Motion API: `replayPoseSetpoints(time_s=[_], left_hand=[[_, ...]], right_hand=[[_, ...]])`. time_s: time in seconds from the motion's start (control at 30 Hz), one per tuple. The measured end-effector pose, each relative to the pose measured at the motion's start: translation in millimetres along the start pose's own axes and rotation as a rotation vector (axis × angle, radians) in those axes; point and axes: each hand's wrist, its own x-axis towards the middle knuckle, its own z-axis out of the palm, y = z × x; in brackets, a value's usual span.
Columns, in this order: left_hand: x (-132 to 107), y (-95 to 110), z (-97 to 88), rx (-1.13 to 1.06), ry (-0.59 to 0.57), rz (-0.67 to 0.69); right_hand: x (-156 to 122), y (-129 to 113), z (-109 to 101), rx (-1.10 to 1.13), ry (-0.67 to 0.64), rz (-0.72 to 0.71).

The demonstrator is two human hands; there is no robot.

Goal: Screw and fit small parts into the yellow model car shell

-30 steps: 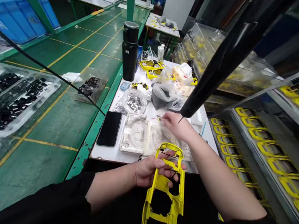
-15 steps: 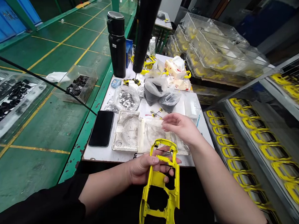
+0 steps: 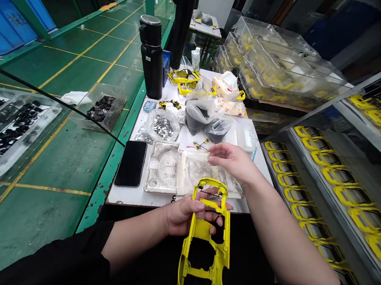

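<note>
I find a long yellow openwork plastic frame (image 3: 203, 229) held off the near edge of the bench (image 3: 126, 196), over dark clothing. Its long axis runs away from my viewpoint; the rounded end points toward the bench, slightly right, and the near end leaves my view. The left hand (image 3: 181, 215) pinches its far part, thumb above and fingers beneath, presumably keeping the openings accessible. The right hand (image 3: 231, 161) hangs half-curled, thumb and fingertips apart; I see nothing between them. It is over a whitish cloth pad (image 3: 196, 172), likely laid to protect surfaces. Just beyond lie small yellow-and-black wired parts (image 3: 205, 142), apparently set within reach. Left of the pad sits a stained white moulded block (image 3: 165, 167) with a round recess, then a black flat phone (image 3: 130, 163).
</note>
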Motion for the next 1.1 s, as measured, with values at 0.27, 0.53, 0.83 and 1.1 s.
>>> replayPoseSetpoints(time_s=[0.27, 0.53, 0.83, 1.1], left_hand=[[-0.8, -1.2, -0.2, 0.005, 0.018, -0.005], [-1.5, -2.2, -0.4, 0.005, 0.01, 0.0], [-1.1, -2.7, -3.0, 0.003, -0.003, -0.004], [-0.4, -2.8, -1.7, -0.01, 0.01, -0.007]], right_hand=[[-3.5, 2.8, -1.9, -0.064, 0.057, 0.001], [-3.8, -2.5, -5.2, -0.028, 0.116, -0.039], [3.7, -3.4, 4.3, 0.062, 0.132, -0.052], [7.5, -6.1, 9.5, -0.042, 0.113, -0.076]])
